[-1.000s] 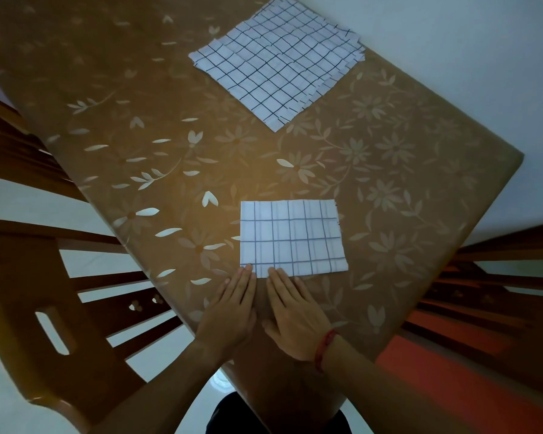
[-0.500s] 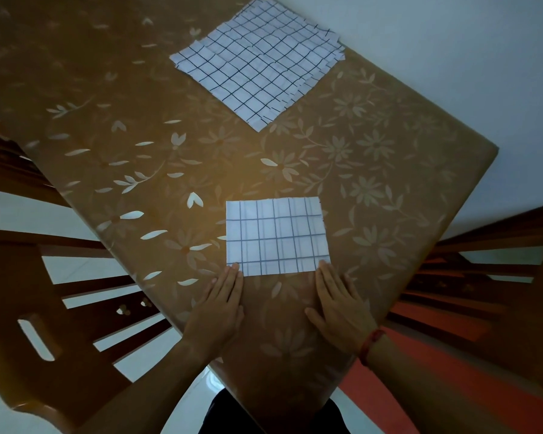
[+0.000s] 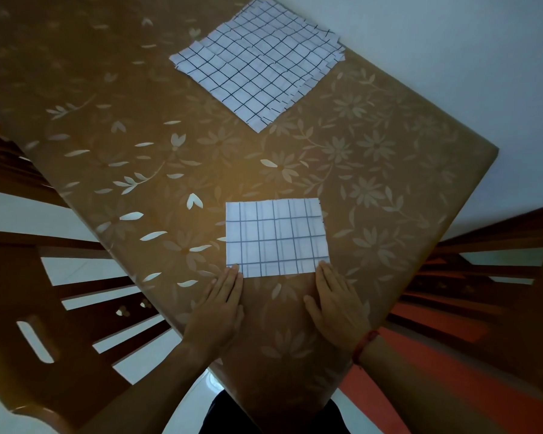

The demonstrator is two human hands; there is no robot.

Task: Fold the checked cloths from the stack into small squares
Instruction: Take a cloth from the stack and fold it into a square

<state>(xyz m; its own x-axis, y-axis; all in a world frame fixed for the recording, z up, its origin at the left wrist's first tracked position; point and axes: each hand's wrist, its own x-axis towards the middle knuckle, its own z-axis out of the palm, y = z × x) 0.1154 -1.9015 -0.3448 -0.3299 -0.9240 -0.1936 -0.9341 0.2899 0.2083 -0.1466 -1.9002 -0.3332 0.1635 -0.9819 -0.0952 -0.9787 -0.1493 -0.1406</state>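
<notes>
lying flat on the table (image 3: 389, 170), the half-folded cloth (image 3: 276, 236) sits just ahead of both hands, its long axis running left to right. the left hand (image 3: 221, 305) and right hand (image 3: 337, 300) rest open-palmed, grasping nothing, fingertips touching its near corners, equally close. the stack (image 3: 257, 64) waits well beyond; its layer count is hard to make out.

My white cloths (image 3: 276, 238) with dark checks lie on a brown table (image 3: 373, 170) patterned with pale flowers and leaves.
</notes>
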